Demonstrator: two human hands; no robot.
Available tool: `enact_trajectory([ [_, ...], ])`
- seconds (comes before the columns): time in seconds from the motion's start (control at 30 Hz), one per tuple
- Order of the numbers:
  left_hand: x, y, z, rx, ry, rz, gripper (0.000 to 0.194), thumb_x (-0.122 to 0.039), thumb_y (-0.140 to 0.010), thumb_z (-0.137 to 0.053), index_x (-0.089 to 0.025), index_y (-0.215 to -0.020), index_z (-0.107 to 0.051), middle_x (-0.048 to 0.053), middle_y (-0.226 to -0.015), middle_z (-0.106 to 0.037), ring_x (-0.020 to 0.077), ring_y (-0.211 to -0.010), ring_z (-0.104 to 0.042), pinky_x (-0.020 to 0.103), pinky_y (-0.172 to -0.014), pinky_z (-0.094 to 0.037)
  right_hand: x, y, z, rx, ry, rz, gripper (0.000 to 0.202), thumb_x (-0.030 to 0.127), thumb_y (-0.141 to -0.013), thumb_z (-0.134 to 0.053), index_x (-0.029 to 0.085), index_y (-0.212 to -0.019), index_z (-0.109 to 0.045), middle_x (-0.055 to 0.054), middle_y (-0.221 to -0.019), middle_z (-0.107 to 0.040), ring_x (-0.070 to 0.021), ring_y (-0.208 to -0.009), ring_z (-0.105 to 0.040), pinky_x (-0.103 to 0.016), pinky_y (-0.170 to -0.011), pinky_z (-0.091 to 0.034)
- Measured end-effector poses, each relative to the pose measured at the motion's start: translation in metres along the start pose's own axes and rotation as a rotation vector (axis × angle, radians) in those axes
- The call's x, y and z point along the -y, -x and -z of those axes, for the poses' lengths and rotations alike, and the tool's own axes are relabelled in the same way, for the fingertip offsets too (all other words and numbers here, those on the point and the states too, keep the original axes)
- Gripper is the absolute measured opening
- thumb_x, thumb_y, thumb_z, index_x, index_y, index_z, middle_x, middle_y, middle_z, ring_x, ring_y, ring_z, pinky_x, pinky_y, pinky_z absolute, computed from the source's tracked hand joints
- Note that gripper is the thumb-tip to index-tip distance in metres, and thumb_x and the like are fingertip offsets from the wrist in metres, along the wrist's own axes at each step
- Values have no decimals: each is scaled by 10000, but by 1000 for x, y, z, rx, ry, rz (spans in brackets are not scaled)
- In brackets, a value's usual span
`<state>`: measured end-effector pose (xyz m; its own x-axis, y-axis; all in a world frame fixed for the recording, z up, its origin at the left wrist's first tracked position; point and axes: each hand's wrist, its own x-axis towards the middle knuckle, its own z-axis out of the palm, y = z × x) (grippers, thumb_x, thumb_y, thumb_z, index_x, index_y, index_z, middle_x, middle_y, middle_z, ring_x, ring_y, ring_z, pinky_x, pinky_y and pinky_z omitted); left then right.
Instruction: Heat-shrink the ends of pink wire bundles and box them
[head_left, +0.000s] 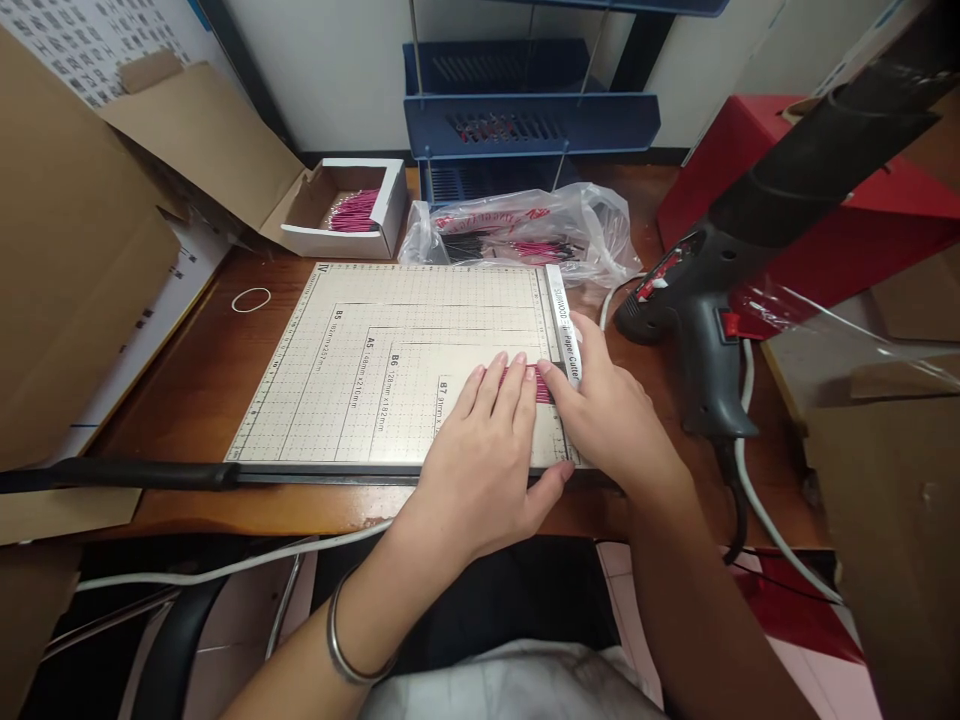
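A paper cutter (300,400) with a printed size grid lies on the wooden table before me. My left hand (484,445) rests flat on its right part, fingers stretched out over a row of thin pink wires (542,385) and covering most of them. At the board's right edge is my right hand (611,405). Its thumb tip touches the wires' right side, while the index finger lies apart along the white ruler strip (562,325); the other fingers are mostly hidden. The cutter's black handle (157,474) extends left along the front edge.
Behind the cutter are a plastic bag (525,225) of pink and black wires and an open box (341,240) with more pink wires. A heat gun (705,330) stands at right by a red box (810,220). Cardboard (67,280) rises at left; blue racks (532,125) stand behind.
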<state>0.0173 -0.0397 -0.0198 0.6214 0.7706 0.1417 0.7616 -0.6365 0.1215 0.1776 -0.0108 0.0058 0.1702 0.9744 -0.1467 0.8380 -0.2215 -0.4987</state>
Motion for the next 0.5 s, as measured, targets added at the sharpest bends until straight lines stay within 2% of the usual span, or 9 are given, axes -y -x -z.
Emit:
enact_trajectory([
  [0.23,0,-1,0,-2,0,-2,841,-578,-1052,-360,77,-1579,-340,277,-1685,-264,415,-1590,-227,553,-1293,-252,-7,-1,3,8,-112,20,559,451,-1009,-367,323,-1550,-420,-111,-1368,-654,-387,-1249,-631,-589,-1027,-482],
  [0.37,0,-1,0,-5,-2,-1,842,-573,-1053,-361,81,-1582,-332,277,-1685,-266,414,-1590,-228,549,-1296,-247,-8,-5,2,-53,-162,19,527,415,-1014,-328,337,-1522,-449,-90,-1323,-683,-363,-1216,-649,-601,-1039,-476],
  [0.5,0,-1,0,-5,4,4,847,-583,-1050,-370,74,-1583,-330,269,-1687,-269,410,-1594,-220,551,-1294,-249,-10,-11,-2,-113,-205,12,574,451,-978,-438,292,-1530,-437,-111,-1345,-674,-363,-1209,-654,-599,-1040,-488],
])
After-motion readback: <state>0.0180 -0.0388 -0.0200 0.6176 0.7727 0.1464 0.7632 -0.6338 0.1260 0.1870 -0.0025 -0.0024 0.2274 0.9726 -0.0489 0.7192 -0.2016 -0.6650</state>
